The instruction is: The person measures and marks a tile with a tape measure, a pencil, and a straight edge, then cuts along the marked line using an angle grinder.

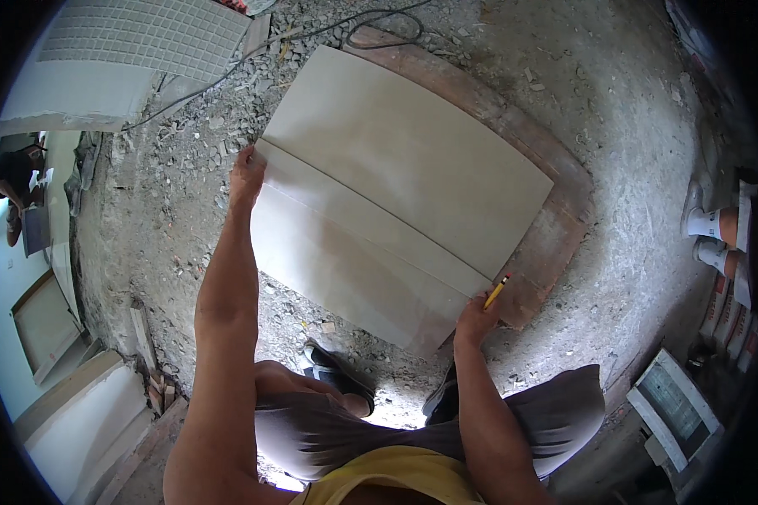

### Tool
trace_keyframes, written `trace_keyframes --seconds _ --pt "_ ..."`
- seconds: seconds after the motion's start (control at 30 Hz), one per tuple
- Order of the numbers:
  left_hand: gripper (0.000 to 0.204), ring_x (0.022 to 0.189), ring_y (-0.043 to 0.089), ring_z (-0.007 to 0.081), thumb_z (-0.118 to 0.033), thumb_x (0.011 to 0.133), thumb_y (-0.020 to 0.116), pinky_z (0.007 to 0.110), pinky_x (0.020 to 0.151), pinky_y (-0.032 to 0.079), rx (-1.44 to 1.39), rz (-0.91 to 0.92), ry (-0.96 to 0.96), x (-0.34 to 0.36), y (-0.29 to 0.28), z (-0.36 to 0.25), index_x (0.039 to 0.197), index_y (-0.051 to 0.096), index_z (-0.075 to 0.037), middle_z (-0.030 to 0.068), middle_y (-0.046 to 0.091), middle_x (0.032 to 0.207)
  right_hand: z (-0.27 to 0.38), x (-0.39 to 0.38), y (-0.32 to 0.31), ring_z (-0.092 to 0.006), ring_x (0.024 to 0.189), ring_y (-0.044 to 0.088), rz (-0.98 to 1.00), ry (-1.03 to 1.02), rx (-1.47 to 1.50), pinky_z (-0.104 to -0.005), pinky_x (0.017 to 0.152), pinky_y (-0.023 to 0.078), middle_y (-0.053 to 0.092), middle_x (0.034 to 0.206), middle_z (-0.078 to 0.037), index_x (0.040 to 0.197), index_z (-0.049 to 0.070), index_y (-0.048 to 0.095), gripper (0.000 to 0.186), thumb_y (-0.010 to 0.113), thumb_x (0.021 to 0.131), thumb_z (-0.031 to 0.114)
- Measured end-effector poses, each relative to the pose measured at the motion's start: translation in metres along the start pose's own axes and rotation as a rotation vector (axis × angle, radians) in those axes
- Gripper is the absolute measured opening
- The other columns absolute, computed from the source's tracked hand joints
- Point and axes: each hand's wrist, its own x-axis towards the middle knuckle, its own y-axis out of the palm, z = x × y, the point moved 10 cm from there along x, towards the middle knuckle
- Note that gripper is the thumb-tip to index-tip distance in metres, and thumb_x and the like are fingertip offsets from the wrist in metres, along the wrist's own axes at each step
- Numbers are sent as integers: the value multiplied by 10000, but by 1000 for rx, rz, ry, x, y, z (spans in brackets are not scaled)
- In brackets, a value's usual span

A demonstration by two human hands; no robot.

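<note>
Two large beige tiles lie before me on a worn board (552,236), meeting or overlapping at a dark diagonal seam. The far tile (413,151) reaches up and to the right; the near tile (345,261) extends toward my feet. A thin, fainter line runs across the near tile, roughly along the seam. My left hand (246,174) is closed on the near tile's edge at the seam's left end. By the seam's right end, my right hand (477,320) grips a yellow pencil (496,291), red end up, and rests against the near tile's edge.
Broken rubble (194,160) covers the ground to the left. A black cable (227,74) crosses at the back. Another person (13,185) is at far left. White buckets (706,223) and a framed panel (675,406) are on the right; wood scraps (143,337) lie at left.
</note>
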Motion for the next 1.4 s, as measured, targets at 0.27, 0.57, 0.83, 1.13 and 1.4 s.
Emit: trace_keyframes --seconds 0.27,0.57,0.83,1.13,1.4 --pt "580 1075 570 217 -190 889 637 329 918 466 -32 47 24 6 5 9 1415 463 -19 150 588 1233 19 -10 -4 -296 836 633 -64 34 104 -387 796 496 637 939 -183 1158 -68 588 274 513 945 87" --pt "546 1170 606 377 -307 864 624 423 1001 465 25 17 82 -5 10 -14 1329 547 -32 237 640 1227 29 1 -13 -408 894 646 -61 -242 -330 -450 812 501 658 948 -241 1086 -77 613 260 513 941 114" --pt "559 1295 485 369 -222 848 598 460 1104 348 374 -49 86 -2 -25 -16 1379 499 -77 202 537 1373 28 -2 2 -423 990 636 -30 -65 -283 -473 877 482 657 1037 -269 1105 -83 599 265 533 961 128" --pt "511 1181 502 387 -77 832 524 456 1009 423 561 -245 296 -20 -15 -52 1334 451 -18 190 534 1259 45 -4 4 -374 1082 601 -8 -78 -253 -417 962 467 617 1121 -229 1136 -54 572 245 517 930 66" --pt "464 1262 437 413 -168 907 534 488 1021 421 613 -270 366 -89 35 -79 1305 420 41 244 441 1363 58 -3 -1 -408 1070 608 31 -54 -309 -449 942 476 620 1126 -243 1181 -59 552 276 491 946 71"
